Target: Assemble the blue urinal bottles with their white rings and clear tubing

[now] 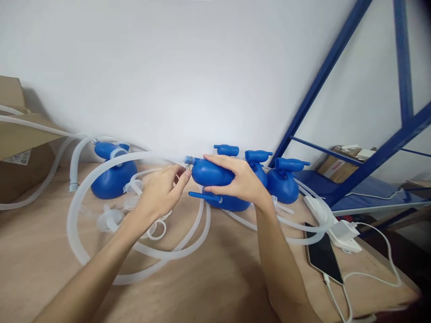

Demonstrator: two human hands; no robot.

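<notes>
My right hand (pixel 240 175) is closed round a blue bulb-shaped plastic part (pixel 208 173), thumb below and fingers on top. A thick translucent hose (pixel 148 155) meets the narrow nozzle at the part's left end. Around that joint is a small metal wire hose clamp (pixel 189 165), and my left hand (pixel 166 186) pinches it between thumb and fingertips. Directly beneath my right hand stands a rounded blue container (pixel 232 204) with a flat blue lever sticking out to the left. The hose loops down to the left and across the table.
Similar blue containers (pixel 112 179) stand left and right. Clear plastic cups (pixel 110 220) and white rings (pixel 156 229) lie on the wooden table (pixel 208 291). To the right are a phone (pixel 323 253), a white power strip (pixel 345 240) and a blue metal rack (pixel 319 76). A cardboard box (pixel 27 166) stands left.
</notes>
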